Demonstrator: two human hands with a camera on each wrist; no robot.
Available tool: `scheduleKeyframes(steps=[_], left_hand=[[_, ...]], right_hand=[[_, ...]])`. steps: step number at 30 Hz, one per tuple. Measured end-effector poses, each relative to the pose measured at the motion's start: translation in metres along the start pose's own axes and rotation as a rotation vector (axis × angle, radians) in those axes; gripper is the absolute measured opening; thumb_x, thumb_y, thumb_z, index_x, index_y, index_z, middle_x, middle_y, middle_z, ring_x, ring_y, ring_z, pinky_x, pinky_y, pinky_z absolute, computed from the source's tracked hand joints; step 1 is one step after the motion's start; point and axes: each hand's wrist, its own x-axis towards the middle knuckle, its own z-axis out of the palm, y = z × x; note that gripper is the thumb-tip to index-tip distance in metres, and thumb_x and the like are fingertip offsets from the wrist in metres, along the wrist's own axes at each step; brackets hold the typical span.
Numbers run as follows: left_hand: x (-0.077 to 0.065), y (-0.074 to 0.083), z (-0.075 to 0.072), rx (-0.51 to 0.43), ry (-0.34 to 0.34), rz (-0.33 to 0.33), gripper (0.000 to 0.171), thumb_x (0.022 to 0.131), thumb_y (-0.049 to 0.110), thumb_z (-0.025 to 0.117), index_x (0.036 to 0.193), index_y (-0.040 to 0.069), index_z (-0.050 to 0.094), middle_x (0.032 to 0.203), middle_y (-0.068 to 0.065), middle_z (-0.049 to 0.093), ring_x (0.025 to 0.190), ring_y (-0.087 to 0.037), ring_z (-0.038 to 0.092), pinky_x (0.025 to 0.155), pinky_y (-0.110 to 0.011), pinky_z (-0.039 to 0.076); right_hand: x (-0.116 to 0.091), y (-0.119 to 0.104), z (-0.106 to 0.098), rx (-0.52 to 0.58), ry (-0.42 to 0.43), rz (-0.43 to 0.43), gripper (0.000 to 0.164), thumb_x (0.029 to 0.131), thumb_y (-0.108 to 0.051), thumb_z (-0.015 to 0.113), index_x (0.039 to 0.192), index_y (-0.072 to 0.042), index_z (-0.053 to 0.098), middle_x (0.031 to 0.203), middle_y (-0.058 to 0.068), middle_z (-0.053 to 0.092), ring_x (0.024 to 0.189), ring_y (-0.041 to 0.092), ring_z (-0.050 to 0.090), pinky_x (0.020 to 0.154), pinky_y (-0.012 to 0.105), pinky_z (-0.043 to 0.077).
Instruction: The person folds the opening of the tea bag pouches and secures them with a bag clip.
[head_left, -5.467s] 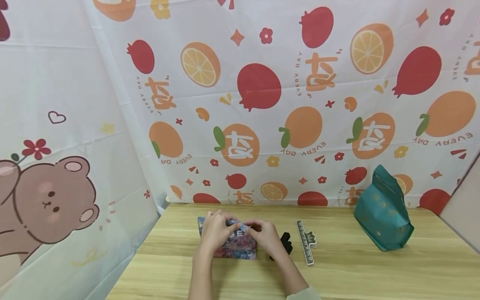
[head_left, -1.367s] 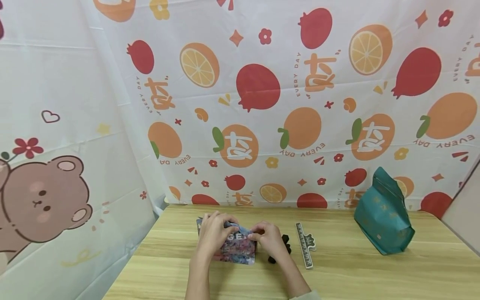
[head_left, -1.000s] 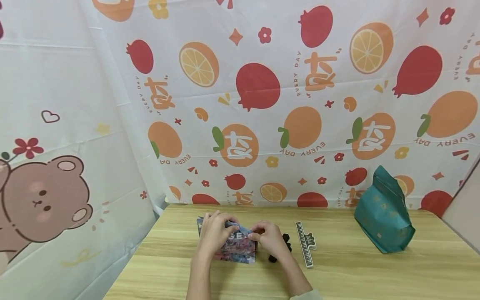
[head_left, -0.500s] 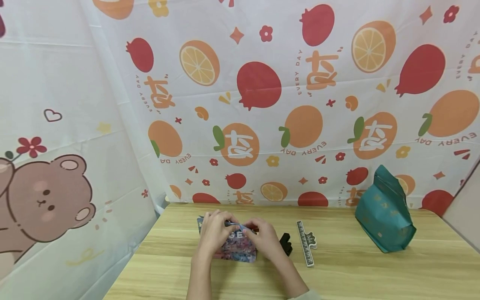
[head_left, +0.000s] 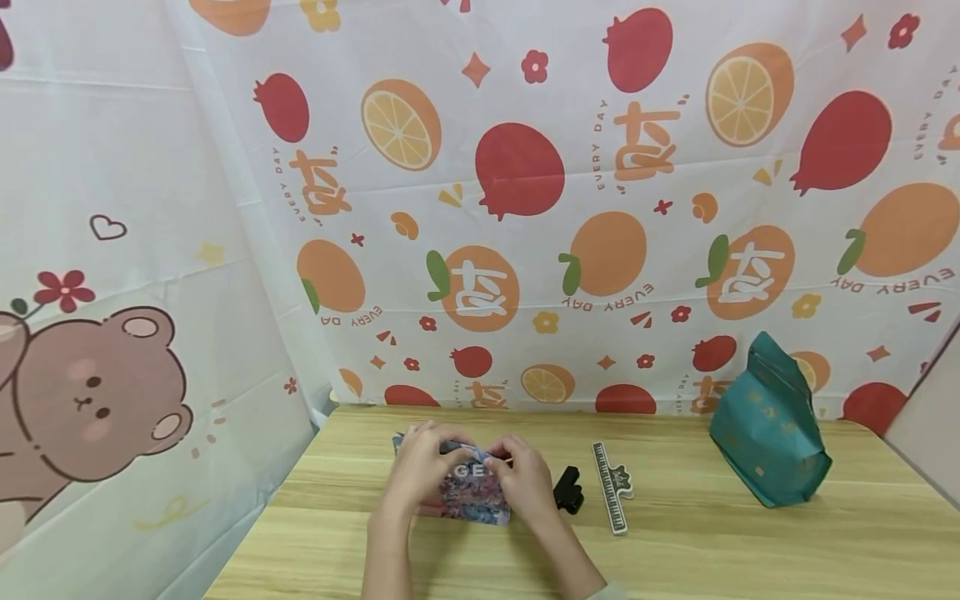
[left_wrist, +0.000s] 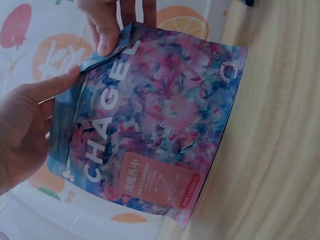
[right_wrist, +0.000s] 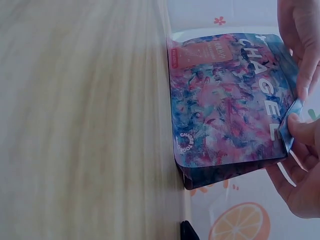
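Note:
A resealable pouch [head_left: 476, 498] with a pink, blue and purple paint-like print stands upright on the table, its white lettering and a pink label [left_wrist: 157, 180] facing me. My left hand [head_left: 420, 468] pinches its top edge between thumb and fingers, left of the middle. At the top right corner, my right hand [head_left: 522, 479] pinches a folded-over strip of the rim, thumb in front and fingers behind. In the right wrist view the bent corner [right_wrist: 290, 125] shows light blue between the two hands. The mouth of the pouch is partly hidden by fingers.
Just right of my right hand lies a black clip [head_left: 570, 490]. Beside it is a long clip with a piano-key print [head_left: 612, 487]. A teal bag [head_left: 768, 433] stands at the back right of the wooden table [head_left: 697, 550]. A fruit-print cloth [head_left: 525, 275] hangs behind.
Both hands keep hold of the pouch's top edge. The left has shifted slightly left; the right has turned more upright over the corner, uncovering more of the black clip.

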Motion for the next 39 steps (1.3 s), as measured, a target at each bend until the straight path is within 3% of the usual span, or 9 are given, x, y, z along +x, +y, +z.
scheduleKeyframes(steps=[6, 13, 23, 32, 39], left_hand=[[-0.0008, 0.0013, -0.0032, 0.009, -0.031, -0.004, 0.005, 0.082, 0.014, 0.068, 0.084, 0.018, 0.072, 0.085, 0.006, 0.065, 0.084, -0.015, 0.052, 0.072, -0.035, 0.033], [0.0010, -0.0003, 0.0006, 0.037, 0.007, 0.041, 0.004, 0.081, 0.014, 0.069, 0.081, 0.017, 0.072, 0.081, 0.007, 0.065, 0.076, -0.012, 0.051, 0.067, -0.032, 0.029], [-0.0015, -0.0010, 0.0004, 0.012, 0.008, 0.024, 0.004, 0.079, 0.015, 0.072, 0.081, 0.017, 0.073, 0.084, 0.005, 0.067, 0.086, -0.016, 0.055, 0.076, -0.037, 0.035], [-0.0025, 0.0000, 0.0005, 0.159, -0.003, 0.043, 0.013, 0.071, 0.030, 0.079, 0.079, 0.022, 0.072, 0.080, 0.008, 0.065, 0.077, -0.013, 0.050, 0.072, -0.035, 0.035], [-0.0004, 0.0014, 0.0051, 0.164, 0.036, 0.049, 0.009, 0.071, 0.025, 0.079, 0.075, 0.019, 0.073, 0.078, 0.006, 0.066, 0.077, -0.013, 0.051, 0.071, -0.033, 0.034]], right_hand=[[0.0009, -0.0003, -0.0013, 0.007, -0.007, 0.007, 0.007, 0.086, -0.017, 0.064, 0.083, -0.011, 0.065, 0.079, -0.010, 0.056, 0.071, 0.008, 0.055, 0.061, 0.026, 0.045], [0.0012, 0.0004, -0.0015, 0.023, 0.005, -0.010, 0.009, 0.084, -0.008, 0.066, 0.079, -0.017, 0.065, 0.077, -0.010, 0.057, 0.070, 0.007, 0.055, 0.063, 0.027, 0.046], [0.0026, 0.0029, -0.0027, 0.057, -0.018, -0.010, 0.008, 0.083, -0.009, 0.067, 0.078, -0.015, 0.066, 0.077, -0.010, 0.058, 0.071, 0.007, 0.056, 0.064, 0.028, 0.046], [0.0027, 0.0021, -0.0047, 0.079, -0.049, -0.010, 0.008, 0.084, -0.009, 0.066, 0.079, -0.016, 0.065, 0.078, -0.010, 0.058, 0.072, 0.007, 0.056, 0.067, 0.030, 0.047], [0.0025, 0.0028, -0.0053, 0.107, -0.071, -0.002, 0.007, 0.084, -0.007, 0.065, 0.081, -0.013, 0.066, 0.080, -0.008, 0.059, 0.073, 0.009, 0.056, 0.069, 0.030, 0.048]])
